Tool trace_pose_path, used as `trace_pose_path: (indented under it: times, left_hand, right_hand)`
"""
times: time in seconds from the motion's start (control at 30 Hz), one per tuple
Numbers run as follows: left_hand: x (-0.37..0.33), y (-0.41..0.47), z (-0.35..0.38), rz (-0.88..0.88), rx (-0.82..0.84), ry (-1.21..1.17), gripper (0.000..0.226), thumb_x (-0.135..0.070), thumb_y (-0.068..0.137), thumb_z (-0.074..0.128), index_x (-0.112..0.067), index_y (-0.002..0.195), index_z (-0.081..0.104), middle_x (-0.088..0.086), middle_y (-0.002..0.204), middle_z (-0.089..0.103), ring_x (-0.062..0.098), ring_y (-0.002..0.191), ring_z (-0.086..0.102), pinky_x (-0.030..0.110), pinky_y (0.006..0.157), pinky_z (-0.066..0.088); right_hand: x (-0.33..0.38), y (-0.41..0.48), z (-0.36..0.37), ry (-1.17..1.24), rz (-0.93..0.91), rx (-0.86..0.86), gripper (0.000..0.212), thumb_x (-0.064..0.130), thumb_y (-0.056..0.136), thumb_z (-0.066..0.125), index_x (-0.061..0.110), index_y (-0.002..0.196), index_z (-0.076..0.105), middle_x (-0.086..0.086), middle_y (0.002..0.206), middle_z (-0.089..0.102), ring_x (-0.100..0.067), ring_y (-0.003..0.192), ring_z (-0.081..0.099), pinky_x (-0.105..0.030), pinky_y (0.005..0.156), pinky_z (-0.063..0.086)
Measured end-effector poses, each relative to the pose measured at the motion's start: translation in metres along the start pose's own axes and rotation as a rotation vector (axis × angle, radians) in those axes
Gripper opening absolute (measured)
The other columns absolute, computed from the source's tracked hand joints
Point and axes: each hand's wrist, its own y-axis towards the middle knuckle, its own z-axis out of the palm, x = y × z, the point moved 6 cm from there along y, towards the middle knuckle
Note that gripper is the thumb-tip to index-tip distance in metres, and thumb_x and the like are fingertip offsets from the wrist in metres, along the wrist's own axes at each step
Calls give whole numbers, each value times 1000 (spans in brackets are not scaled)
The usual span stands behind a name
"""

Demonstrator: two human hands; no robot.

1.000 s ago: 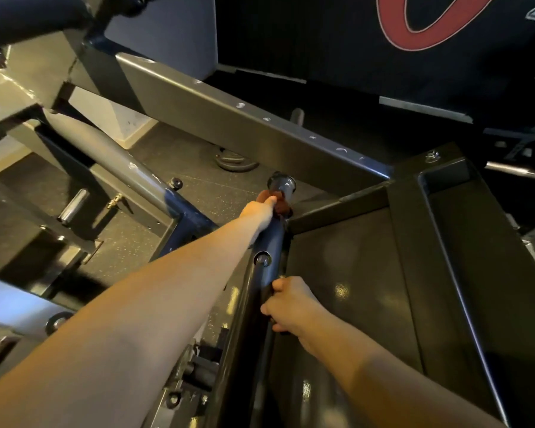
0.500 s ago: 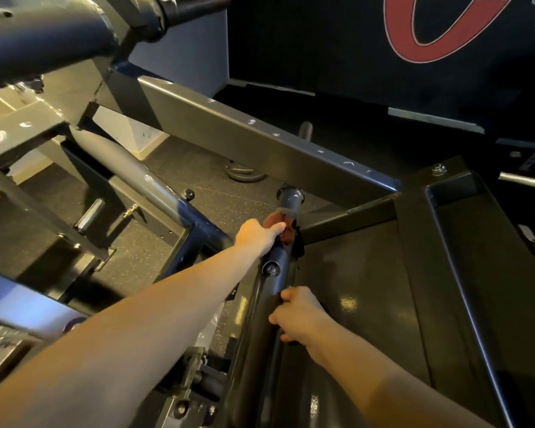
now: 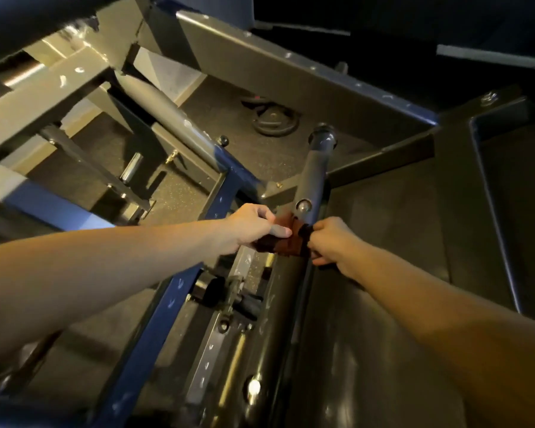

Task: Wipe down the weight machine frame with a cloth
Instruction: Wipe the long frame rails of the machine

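A reddish-brown cloth [image 3: 283, 239] is wrapped over a dark round tube [image 3: 314, 168] of the weight machine frame, just below a bolt on that tube. My left hand [image 3: 254, 225] grips the cloth's left side, thumb lying across it. My right hand [image 3: 329, 240] pinches the cloth's right end against the tube. The tube runs from the bottom middle up to a capped end at the centre. Parts of the cloth are hidden under both hands.
A wide grey beam [image 3: 291, 84] crosses behind the tube. A dark sloping panel [image 3: 399, 230] fills the right side. Blue frame bars [image 3: 155, 329] and a black knob [image 3: 206, 290] lie lower left. A weight plate [image 3: 274, 118] rests on the speckled floor.
My left hand slid the cloth down the tube toward me, from near the capped end to below the bolt. My right hand moved up and took hold of the cloth. The view tilted down.
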Motion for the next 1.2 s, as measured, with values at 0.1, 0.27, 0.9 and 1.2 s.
trace_pose_path:
  times: [0.1,0.27,0.9,1.2]
  left_hand:
    - [28,-51,3,-35,113,83,29,-23,73,91,-16,86,67,10,85,75,30,85,76,51,83,62]
    - [50,-85,7,-65,163,143,32,-28,77,90,-13,95,68,10,86,77,28,85,76,45,79,63]
    - [29,-97,9,4,68,244,25,-32,83,83,-15,101,78,3,93,77,19,91,74,40,92,59]
    - [62,-139,21,-91,365,411,17,-27,84,83,-13,77,75,-4,71,73,7,70,69,22,66,55]
  right_hand:
    - [-4,6,1,23,-2,26,41,2,97,51,14,136,50,-17,113,59,-28,87,61,-40,75,60]
    - [-8,9,4,-11,1,46,39,1,95,52,11,133,52,-18,112,60,-27,87,58,-56,91,57]
    - [-12,16,2,-78,-46,15,42,7,95,61,15,136,54,-11,115,63,-26,95,70,-49,86,62]
    - [-11,11,2,-103,-74,9,33,7,96,61,14,128,57,-11,111,63,-25,96,67,-47,88,61]
